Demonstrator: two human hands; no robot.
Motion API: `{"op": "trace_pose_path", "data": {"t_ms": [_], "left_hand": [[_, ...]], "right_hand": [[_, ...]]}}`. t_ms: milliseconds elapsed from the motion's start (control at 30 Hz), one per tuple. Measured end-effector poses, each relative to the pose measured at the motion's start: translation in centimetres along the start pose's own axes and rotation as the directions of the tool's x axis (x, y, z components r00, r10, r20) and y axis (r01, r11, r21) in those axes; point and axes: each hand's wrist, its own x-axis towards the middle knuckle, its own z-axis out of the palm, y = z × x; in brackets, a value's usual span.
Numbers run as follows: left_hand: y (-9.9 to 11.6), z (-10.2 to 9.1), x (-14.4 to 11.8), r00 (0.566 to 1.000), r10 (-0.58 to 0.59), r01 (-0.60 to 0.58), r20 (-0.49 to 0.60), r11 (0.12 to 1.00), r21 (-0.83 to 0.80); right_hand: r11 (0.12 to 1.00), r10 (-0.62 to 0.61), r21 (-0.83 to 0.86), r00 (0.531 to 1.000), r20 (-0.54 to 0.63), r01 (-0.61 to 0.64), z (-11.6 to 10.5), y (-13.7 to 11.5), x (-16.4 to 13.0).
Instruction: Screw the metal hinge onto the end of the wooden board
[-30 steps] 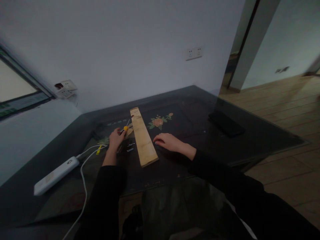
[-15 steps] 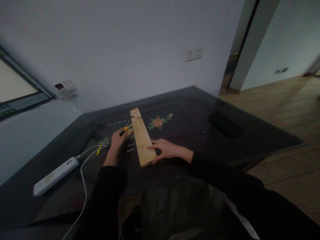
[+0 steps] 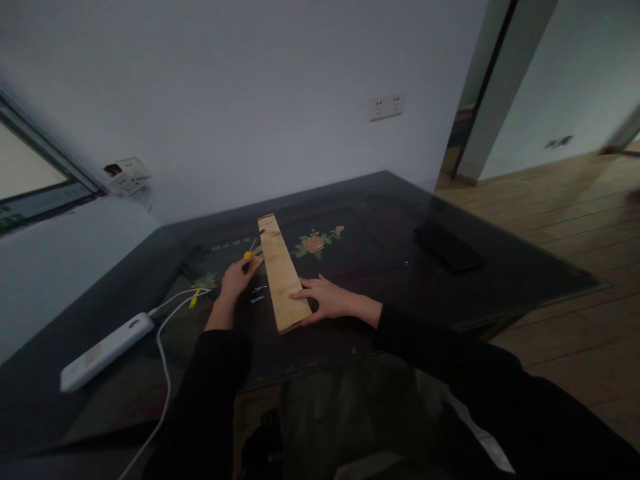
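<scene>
I am pressing my right hand (image 3: 327, 300), fingers spread flat, on the near end of the wooden plank (image 3: 280, 270), whose long axis is running away from me toward the wall. Just left of the plank, my left hand (image 3: 235, 280) is gripping a yellow-tipped screwdriver (image 3: 250, 257), its tip pointing at the plank.

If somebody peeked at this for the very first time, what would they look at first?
Probably the pale wooden plank lying on the dark glass table, because it is the brightest thing there. The right hand presses flat on its near end, and the left hand holds a screwdriver with a yellow spot just left of it. A white power strip sits at the table's left edge.
</scene>
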Motion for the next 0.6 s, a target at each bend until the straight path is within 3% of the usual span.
{"op": "trace_pose_path", "data": {"t_ms": [600], "left_hand": [[0.05, -0.57, -0.32, 0.993, -0.101, 0.099, -0.064, 0.995, -0.028]], "right_hand": [[1.000, -0.018, 0.011, 1.000, 0.007, 0.018, 0.58, 0.31, 0.73]]}}
